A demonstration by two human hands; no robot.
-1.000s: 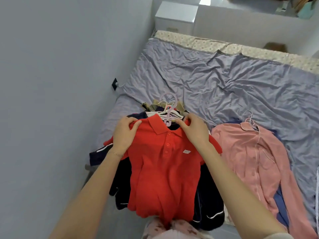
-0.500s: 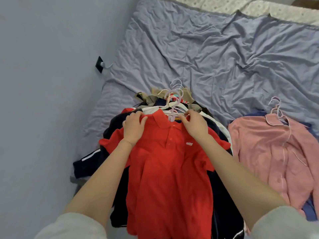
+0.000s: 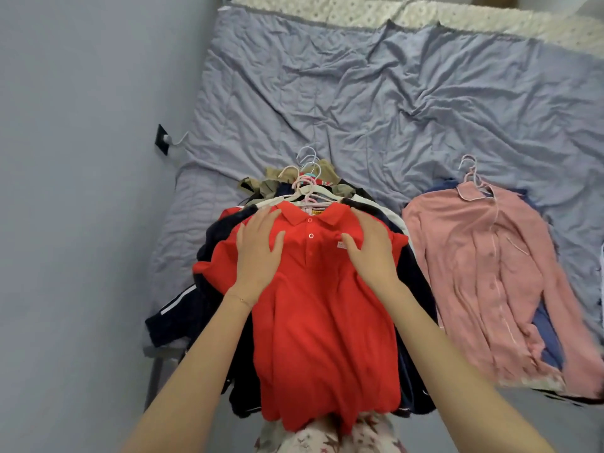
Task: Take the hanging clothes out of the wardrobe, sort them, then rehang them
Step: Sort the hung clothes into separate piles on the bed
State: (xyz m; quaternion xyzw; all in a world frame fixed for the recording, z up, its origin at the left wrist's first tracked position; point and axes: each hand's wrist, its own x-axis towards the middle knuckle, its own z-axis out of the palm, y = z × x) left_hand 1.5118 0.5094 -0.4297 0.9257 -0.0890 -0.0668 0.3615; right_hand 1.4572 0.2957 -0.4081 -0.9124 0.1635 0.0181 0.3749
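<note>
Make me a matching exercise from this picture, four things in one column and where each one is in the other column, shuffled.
Things:
1. red polo shirt
2. pink shirt
3. wall socket
4. floral sheet

Places:
A. on the wall, left of the bed
B. top of the pile, under the left hand and right hand
C. far edge of the bed
D. right side of the bed, over a blue garment

Pairs: 1-B, 2-D, 3-A, 4-C

Left hand (image 3: 258,253), right hand (image 3: 372,253) flat on red polo shirt (image 3: 320,322)
</note>
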